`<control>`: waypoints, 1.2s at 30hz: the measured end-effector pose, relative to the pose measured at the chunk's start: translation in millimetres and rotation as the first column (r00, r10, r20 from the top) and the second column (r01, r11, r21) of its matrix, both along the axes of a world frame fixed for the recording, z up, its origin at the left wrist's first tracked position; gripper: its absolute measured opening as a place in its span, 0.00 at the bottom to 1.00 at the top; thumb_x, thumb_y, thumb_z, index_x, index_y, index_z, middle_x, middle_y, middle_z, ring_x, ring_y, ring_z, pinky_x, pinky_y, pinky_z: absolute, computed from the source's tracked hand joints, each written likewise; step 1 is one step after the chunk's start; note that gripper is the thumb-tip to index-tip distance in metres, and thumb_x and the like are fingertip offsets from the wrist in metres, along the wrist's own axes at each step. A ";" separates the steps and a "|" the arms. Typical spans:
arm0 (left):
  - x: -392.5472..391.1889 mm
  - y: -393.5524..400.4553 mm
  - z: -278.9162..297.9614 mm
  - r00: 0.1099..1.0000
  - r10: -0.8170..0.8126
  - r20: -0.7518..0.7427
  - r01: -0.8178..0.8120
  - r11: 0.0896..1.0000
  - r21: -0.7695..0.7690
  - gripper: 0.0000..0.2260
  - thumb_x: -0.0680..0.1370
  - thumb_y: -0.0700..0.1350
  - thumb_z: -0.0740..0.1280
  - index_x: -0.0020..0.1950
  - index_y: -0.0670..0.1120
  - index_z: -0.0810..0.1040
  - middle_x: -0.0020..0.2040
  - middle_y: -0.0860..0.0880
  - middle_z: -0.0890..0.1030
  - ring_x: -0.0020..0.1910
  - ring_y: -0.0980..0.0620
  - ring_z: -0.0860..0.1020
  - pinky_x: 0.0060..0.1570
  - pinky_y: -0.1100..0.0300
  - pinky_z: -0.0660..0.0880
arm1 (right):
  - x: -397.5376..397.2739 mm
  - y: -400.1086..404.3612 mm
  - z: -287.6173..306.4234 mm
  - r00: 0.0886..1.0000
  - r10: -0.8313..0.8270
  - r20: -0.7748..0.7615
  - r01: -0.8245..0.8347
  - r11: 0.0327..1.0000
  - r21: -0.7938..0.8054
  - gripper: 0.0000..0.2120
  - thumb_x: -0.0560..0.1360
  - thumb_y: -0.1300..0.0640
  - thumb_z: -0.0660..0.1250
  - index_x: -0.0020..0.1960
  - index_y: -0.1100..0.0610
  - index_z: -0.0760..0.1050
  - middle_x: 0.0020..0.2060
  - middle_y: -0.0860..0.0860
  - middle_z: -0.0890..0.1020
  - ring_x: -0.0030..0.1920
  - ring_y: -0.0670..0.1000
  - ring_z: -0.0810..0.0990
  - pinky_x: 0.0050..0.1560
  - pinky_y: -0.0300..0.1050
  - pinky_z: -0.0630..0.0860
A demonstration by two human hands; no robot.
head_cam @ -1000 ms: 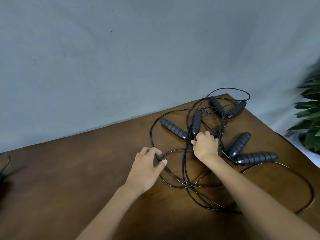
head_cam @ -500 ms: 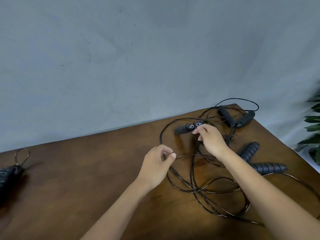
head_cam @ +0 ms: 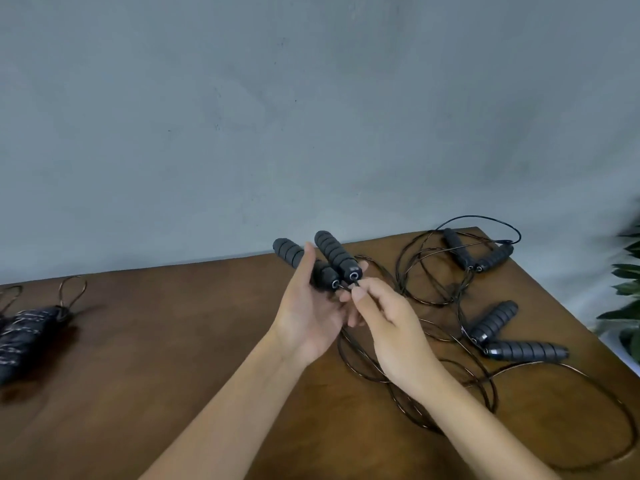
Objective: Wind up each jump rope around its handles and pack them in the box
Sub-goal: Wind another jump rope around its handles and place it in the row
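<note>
Foam handles [head_cam: 322, 263] — left hand [head_cam: 308, 315] grips pair; right hand [head_cam: 388, 317] pinches cord [head_cam: 355, 284].

The handles [head_cam: 336, 254] were dark grey and ribbed, the cords [head_cam: 429, 292] black, the worktop [head_cam: 173, 341] dark brown wood, the wall [head_cam: 311, 116] blue-grey, the leaves [head_cam: 628, 289] green.

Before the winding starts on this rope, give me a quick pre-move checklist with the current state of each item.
1. Both handles held together in the left hand: ok.
2. Right hand pinches the cord at the handle ends: ok.
3. This rope's cord free of the other ropes' loops: cannot tell, the cords overlap.
4. Remaining handle pairs lying apart from the hands: ok.
5. Box in view for packing: not ok, none visible.
6. Wound rope set aside at left: ok.
</note>
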State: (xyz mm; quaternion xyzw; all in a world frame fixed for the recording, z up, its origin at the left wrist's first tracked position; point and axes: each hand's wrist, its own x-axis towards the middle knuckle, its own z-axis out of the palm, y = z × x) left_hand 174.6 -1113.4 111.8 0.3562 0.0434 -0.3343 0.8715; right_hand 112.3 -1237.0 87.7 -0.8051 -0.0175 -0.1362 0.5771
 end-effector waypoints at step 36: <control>-51.4 17.9 27.8 0.931 -0.286 0.228 0.261 0.956 0.133 0.17 0.81 0.40 0.70 0.68 0.34 0.76 0.55 0.38 0.81 0.49 0.43 0.82 0.54 0.48 0.83 | -12.6 -14.5 63.5 0.973 0.167 -0.157 -0.088 0.905 0.416 0.19 0.76 0.50 0.72 0.64 0.54 0.77 0.55 0.55 0.85 0.54 0.54 0.85 0.56 0.52 0.81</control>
